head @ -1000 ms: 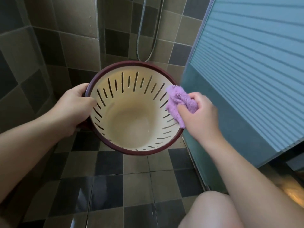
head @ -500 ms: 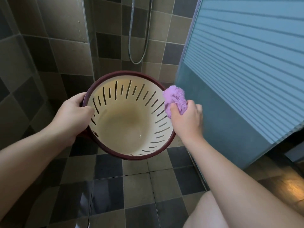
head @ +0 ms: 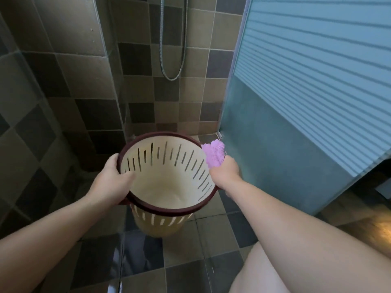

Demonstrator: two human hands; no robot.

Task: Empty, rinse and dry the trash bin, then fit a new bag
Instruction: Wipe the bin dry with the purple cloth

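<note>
Bin: cream slotted plastic trash bin with dark red rim (head: 169,187), centre, held tilted above grey tiled floor (head: 211,250).
Left hand (head: 110,180): grips the rim's left side, thumb inside.
Right hand (head: 225,172): clutches fluffy purple cloth (head: 213,154) at the rim's right edge.
Far: silver shower hose (head: 172,39).
Right: frosted blue door (head: 296,92).

The trash bin (head: 169,187) has an open, empty mouth, so a hand could pass straight in. The left hand (head: 110,182) and the right hand (head: 227,172) with the purple cloth (head: 213,154) occupy its rim sides. The shower door (head: 296,102) stands close on the right; tiled walls (head: 74,81) close the back and left.
</note>
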